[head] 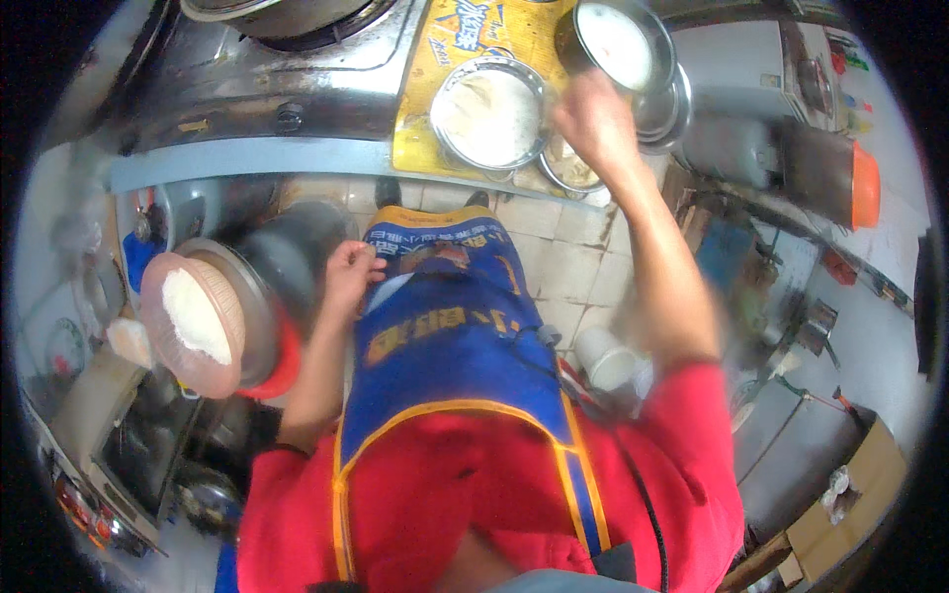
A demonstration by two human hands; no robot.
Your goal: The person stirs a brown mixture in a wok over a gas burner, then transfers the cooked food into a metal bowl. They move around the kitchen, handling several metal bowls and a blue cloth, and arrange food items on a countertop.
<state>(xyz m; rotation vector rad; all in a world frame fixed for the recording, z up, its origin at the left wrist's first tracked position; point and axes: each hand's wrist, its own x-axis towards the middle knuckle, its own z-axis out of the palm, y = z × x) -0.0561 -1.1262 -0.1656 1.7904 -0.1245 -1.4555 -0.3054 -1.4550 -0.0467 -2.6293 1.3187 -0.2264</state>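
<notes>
My right hand (pixel 597 118) reaches over the counter, at the near rim of a metal pot (pixel 660 70) holding white liquid; its fingers are blurred and closed up, and whether they grip the rim is not plain. Left of it stands a metal bowl (pixel 489 115) with white, foamy-looking contents. A smaller metal bowl (pixel 571 169) with pale contents lies partly under my wrist. My left hand (pixel 354 274) hangs beside the blue apron (pixel 452 356), fingers curled, with nothing clearly visible in it.
A steel stove top (pixel 259 89) with a large pan (pixel 274 15) lies at upper left. On the left, a pink plastic basket (pixel 226 296) of white grains rests above a metal basin (pixel 263 326). A white bucket (pixel 608 356) stands on the tiled floor at right.
</notes>
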